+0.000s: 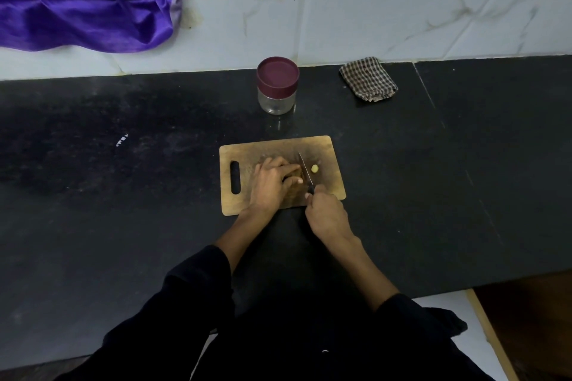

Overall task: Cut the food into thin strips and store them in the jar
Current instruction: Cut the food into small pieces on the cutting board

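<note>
A wooden cutting board point(322, 148) lies on the black counter. My left hand point(272, 181) holds a brownish piece of food point(297, 178) down on the board, fingers curled over it. My right hand point(325, 213) grips the handle of a knife point(305, 168), whose blade stands just right of the food. A small pale cut piece point(314, 168) lies right of the blade. Behind the board stands a clear jar point(276, 102) with its maroon lid point(277, 73) on.
A folded checked cloth point(368, 79) lies at the back right of the counter point(123, 195). Purple fabric point(86, 0) drapes over the white tiled wall at the upper left. The counter's front edge drops off at the lower right.
</note>
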`<state>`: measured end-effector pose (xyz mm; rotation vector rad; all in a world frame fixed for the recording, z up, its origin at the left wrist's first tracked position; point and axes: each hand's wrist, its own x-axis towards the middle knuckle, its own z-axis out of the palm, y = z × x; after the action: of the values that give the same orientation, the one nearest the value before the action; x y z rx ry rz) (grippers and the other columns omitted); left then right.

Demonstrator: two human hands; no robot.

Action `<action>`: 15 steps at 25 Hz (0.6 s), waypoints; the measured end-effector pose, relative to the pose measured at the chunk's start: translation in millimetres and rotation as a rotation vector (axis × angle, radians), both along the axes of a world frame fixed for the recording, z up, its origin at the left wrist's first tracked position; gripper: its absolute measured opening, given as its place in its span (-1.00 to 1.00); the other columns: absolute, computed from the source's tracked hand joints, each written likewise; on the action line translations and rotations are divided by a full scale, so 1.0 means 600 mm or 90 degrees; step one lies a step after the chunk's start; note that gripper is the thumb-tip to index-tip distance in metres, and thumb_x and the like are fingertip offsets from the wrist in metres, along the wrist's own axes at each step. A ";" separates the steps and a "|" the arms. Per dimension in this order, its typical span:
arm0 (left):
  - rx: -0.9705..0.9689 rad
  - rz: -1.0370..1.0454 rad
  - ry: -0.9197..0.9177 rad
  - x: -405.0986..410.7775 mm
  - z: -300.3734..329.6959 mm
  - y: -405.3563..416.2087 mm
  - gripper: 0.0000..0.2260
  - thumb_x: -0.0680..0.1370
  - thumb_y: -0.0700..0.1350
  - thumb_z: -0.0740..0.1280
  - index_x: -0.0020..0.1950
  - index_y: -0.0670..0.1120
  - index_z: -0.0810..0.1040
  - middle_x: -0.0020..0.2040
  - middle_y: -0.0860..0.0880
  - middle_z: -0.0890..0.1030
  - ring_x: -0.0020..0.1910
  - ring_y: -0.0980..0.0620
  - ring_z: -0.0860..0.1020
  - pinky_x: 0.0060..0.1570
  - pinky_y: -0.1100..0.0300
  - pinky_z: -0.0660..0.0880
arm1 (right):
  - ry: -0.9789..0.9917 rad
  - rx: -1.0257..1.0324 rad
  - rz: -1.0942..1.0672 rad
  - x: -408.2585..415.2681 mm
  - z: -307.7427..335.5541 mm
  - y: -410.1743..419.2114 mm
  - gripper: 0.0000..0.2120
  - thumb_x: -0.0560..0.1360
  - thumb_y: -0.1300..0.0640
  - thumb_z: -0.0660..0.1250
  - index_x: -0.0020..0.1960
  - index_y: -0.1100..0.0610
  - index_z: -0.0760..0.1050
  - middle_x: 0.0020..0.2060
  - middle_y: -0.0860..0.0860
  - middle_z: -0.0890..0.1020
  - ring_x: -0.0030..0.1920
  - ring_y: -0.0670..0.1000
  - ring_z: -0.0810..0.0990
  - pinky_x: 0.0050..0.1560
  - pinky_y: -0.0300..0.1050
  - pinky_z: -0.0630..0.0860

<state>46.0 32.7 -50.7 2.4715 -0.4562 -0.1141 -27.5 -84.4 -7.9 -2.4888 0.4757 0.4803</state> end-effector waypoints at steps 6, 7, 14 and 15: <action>0.032 -0.028 -0.014 0.001 -0.001 0.003 -0.69 0.53 -0.06 0.34 0.27 -0.03 0.55 0.09 -0.02 0.55 0.15 -0.03 0.43 0.23 0.01 0.30 | 0.010 -0.021 0.000 0.006 0.000 0.005 -0.83 0.68 0.07 0.11 0.17 0.14 0.36 -0.03 0.09 0.59 -0.03 0.08 0.59 -0.04 0.06 0.53; 0.034 -0.030 -0.019 0.001 -0.002 0.003 -0.69 0.53 -0.06 0.34 0.27 -0.03 0.55 0.09 -0.02 0.56 0.14 -0.03 0.43 0.21 0.01 0.31 | 0.011 -0.027 0.001 0.006 0.000 0.006 -0.83 0.68 0.07 0.10 0.18 0.14 0.36 -0.02 0.10 0.59 -0.02 0.09 0.60 -0.04 0.06 0.53; 0.007 -0.010 -0.046 -0.003 -0.008 0.000 -0.74 0.53 -0.06 0.35 0.21 -0.05 0.60 0.03 -0.02 0.58 0.07 -0.03 0.46 0.11 0.04 0.34 | 0.024 -0.041 0.000 0.029 0.008 0.014 -0.84 0.66 0.13 0.13 0.19 0.16 0.36 0.00 0.11 0.59 -0.04 0.08 0.58 -0.16 -0.05 0.41; 0.001 -0.007 -0.054 -0.004 -0.008 -0.001 -0.75 0.53 -0.07 0.35 0.19 -0.06 0.61 0.02 -0.03 0.59 0.05 -0.04 0.47 0.10 0.04 0.34 | 0.021 -0.040 0.001 0.033 0.008 0.016 -0.84 0.65 0.14 0.14 0.19 0.16 0.36 0.00 0.11 0.60 -0.03 0.09 0.60 -0.17 -0.06 0.41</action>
<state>43.7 32.3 -55.8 2.4836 -0.5054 -0.0137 -7.9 -75.0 -3.2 -2.5449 0.5100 0.5151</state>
